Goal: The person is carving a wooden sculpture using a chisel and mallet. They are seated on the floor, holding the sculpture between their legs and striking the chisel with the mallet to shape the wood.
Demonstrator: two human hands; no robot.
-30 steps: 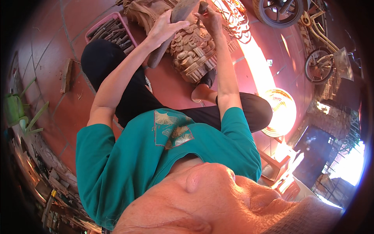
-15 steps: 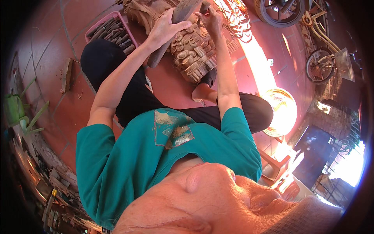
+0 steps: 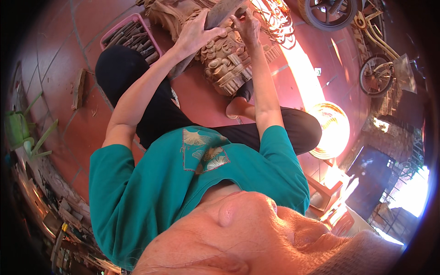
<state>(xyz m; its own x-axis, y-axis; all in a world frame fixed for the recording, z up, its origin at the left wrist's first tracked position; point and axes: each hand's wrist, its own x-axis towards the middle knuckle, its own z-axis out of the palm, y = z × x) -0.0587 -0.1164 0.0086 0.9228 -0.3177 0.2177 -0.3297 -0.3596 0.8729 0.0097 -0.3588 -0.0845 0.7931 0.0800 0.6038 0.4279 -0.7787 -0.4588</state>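
Note:
My left hand (image 3: 197, 35) is wrapped round a long, grey wooden bar that looks like a mallet (image 3: 224, 11). Its lower end slants down past my wrist toward my knee, and its top runs to the picture's upper edge. My right hand (image 3: 249, 28) is closed, thumb and fingers pinched round something small and dark by the bar's upper part; what it is I cannot make out. Beneath both hands lies a brown wood carving (image 3: 227, 68) with deep curls and ridges, reaching to my bare foot (image 3: 238, 108).
A pink basket (image 3: 143, 23) full of dark sticks, perhaps tool handles, stands beyond my left knee. A wood offcut (image 3: 79, 89) and a green plastic chair (image 3: 20, 128) are at left. On the right are a round woven hat-like thing (image 3: 329, 130), a wheel (image 3: 327, 11) and a bicycle (image 3: 376, 75).
The grey bar has tilted slightly, its lower end shifting a little to the left. My right hand has moved slightly down and left. Both hands keep their grip.

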